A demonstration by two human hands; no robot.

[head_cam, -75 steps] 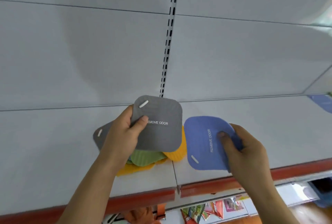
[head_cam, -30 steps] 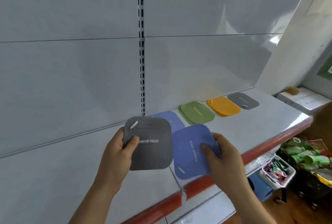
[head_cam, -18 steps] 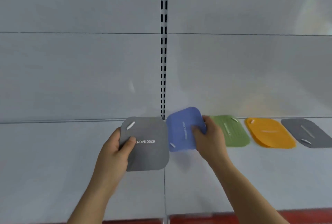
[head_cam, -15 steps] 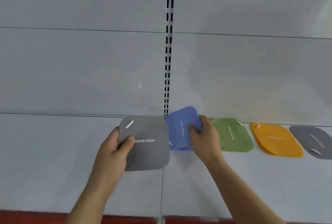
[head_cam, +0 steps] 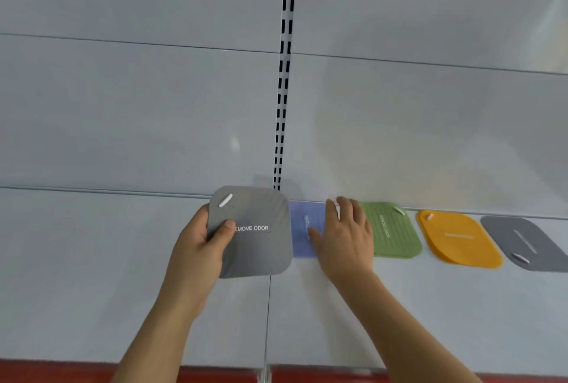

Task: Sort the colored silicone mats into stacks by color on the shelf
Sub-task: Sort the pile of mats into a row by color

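Now the white shelf (head_cam: 399, 305) carries a row of stacks: blue (head_cam: 302, 235), green (head_cam: 390, 230), orange (head_cam: 458, 239), grey (head_cam: 525, 244). The right hand (head_cam: 344, 236) lies flat with spread fingers on the blue stack, seemingly settling a mat. The left hand (head_cam: 198, 247) pinches a grey mat (head_cam: 255, 235), which I'd guess must go to the far grey stack.

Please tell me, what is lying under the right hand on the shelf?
The right hand lies with straight fingers on a blue mat that lies flat on the shelf. The hand covers the mat's right part, and the grey mat in the left hand hides its left edge.
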